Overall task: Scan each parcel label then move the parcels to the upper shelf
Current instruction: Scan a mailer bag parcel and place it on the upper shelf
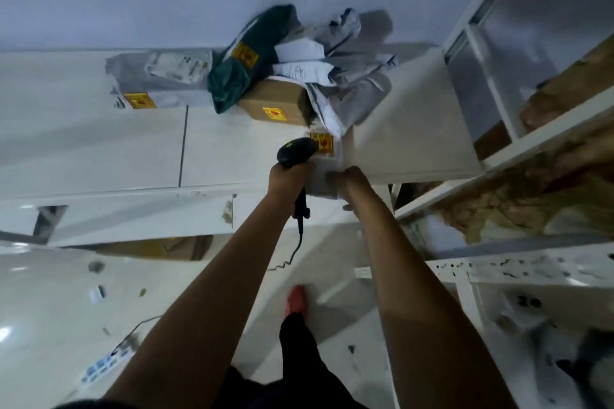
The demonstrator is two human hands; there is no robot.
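My left hand (288, 178) grips a black barcode scanner (295, 151) whose head points at a yellow sticker on a pale parcel (327, 159) at the front edge of the upper shelf (99, 149). My right hand (354, 178) pinches the near edge of that parcel. Behind it a pile lies on the shelf: a brown cardboard box (275, 103), a dark green bag (252, 56), a grey mailer (159, 76) and crumpled grey and white mailers (345, 53). The scanner's coiled cable (299, 242) hangs down.
A white shelving frame (518, 149) stands at the right. A cardboard box (156, 247) sits on a lower level at the left. Below me is white floor (50, 309) with scraps, a power strip (103, 365) and my red shoe (295, 299).
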